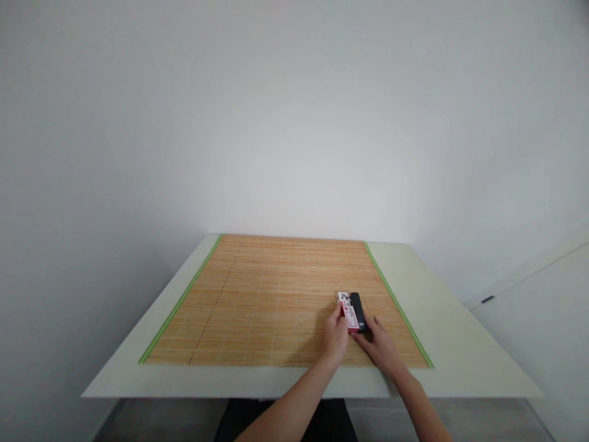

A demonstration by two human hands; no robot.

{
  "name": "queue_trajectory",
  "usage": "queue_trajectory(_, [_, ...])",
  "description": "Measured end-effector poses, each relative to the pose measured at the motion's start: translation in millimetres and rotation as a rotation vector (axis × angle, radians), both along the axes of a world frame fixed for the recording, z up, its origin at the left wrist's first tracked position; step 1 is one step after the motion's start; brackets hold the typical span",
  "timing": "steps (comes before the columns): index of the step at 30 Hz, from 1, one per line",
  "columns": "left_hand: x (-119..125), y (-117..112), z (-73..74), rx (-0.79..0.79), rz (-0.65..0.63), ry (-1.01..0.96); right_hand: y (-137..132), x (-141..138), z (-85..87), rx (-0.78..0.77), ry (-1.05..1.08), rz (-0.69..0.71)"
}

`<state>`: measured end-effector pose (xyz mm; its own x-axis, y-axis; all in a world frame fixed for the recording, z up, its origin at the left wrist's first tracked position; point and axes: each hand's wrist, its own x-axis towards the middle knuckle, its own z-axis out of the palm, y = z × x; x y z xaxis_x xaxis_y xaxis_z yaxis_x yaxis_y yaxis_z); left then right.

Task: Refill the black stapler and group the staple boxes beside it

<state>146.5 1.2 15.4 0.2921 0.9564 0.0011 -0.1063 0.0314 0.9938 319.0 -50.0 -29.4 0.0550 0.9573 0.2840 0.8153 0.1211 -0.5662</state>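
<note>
A small red-and-white box [348, 312] lies beside a black oblong device [358, 310] on the right part of a bamboo mat [257, 301]. My left hand [335, 336] reaches in from below, its fingertips touching the near left edge of the box. My right hand [380, 344] rests on the mat just right of the pair, fingers against the near end of the black device. Both hands' fingers are bent around the objects' near ends; neither object is lifted.
The mat has green edge strips [181, 298] and covers a pale tabletop [442, 331]. A plain white wall stands behind. A white cabinet with a dark handle [486, 299] is at the right.
</note>
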Motion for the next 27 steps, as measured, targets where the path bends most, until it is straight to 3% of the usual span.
queue_trajectory(4, [18, -2, 6.4, -0.011, -0.030, -0.032, -6, 22, 4.6, -0.035, 0.049, -0.030])
queue_trajectory(9, [28, -3, 9.0, -0.009, -0.049, -0.055, -6, 30, 7.7, -0.010, 0.110, -0.015])
queue_trajectory(17, [24, -6, 16.8, 0.000, -0.059, -0.043, -6, 30, 12.2, -0.007, 0.153, 0.006])
queue_trajectory(27, [21, -2, 23.9, 0.068, -0.075, 0.012, -4, 33, 1.5, 0.021, 0.142, 0.008])
